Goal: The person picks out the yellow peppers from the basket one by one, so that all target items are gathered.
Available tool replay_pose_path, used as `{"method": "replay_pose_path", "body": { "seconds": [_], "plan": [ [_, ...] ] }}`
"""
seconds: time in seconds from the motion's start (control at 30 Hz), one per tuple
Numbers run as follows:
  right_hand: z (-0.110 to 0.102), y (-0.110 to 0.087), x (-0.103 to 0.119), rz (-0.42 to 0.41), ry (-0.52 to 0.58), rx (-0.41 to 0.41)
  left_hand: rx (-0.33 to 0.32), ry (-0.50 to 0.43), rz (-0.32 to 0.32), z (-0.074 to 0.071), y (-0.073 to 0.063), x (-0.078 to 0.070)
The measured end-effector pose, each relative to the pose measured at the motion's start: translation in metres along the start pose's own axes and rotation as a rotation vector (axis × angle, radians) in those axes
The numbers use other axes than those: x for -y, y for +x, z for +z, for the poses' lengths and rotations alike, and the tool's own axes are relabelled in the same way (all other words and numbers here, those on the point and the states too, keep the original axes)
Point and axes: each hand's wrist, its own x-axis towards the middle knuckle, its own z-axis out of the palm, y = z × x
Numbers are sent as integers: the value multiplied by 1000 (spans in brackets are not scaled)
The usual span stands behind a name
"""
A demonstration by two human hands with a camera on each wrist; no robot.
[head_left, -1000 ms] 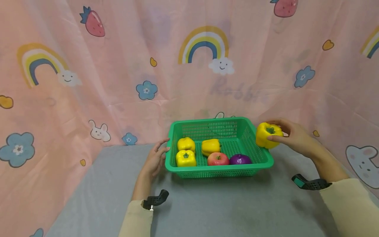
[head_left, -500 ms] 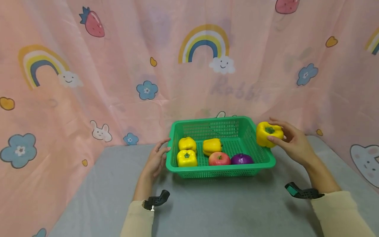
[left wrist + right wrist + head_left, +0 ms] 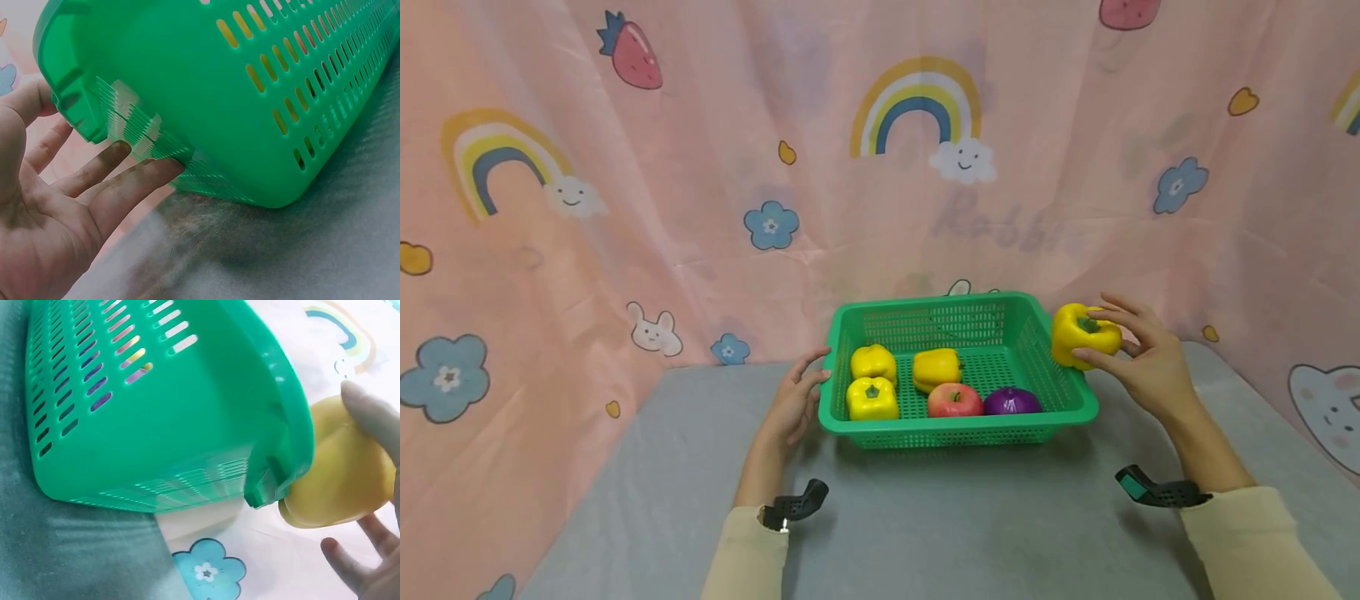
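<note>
A yellow bell pepper (image 3: 1071,333) is at the right rim of the green plastic basket (image 3: 962,423). My right hand (image 3: 1150,358) holds it from the right, thumb on the near side and a finger over the top near the green stem. The right wrist view shows the thumb on the pepper (image 3: 344,475) and other fingers spread away from it. At the basket's left end my left hand (image 3: 793,400) touches the rim with its fingertips. Seen from the left wrist, its fingers (image 3: 125,187) reach fairly straight under the rim against the side wall.
Inside the basket lie several more yellow bell peppers (image 3: 872,400), a red apple (image 3: 955,401) and a shiny purple vegetable (image 3: 1012,402). The basket stands on a grey tabletop (image 3: 970,517). Behind it hangs a pink patterned curtain (image 3: 700,167).
My right wrist has shifted a little left and toward me, while the pepper stays about at the right rim. The right fingers now sit higher over the pepper's top. The left hand stays put.
</note>
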Motion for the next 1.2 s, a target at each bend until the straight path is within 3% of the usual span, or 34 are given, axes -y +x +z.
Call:
{"method": "replay_pose_path", "body": {
  "seconds": [0.2, 0.5, 0.63, 0.97, 1.2],
  "plan": [
    [2, 3, 4, 16, -85, -41, 2, 13, 6, -2, 2, -3],
    [-9, 4, -8, 110, -49, -38, -7, 13, 8, -3, 6, -2],
    [-17, 3, -16, 104, -30, -46, -6, 8, 4, -1, 4, -1],
    [-31, 7, -44, 76, -47, 46, -14, 21, 1, 1, -1, 1],
    [-40, 17, -60, 163, -74, 119, -12, 23, 0, -1, 0, 1]
  ]
}}
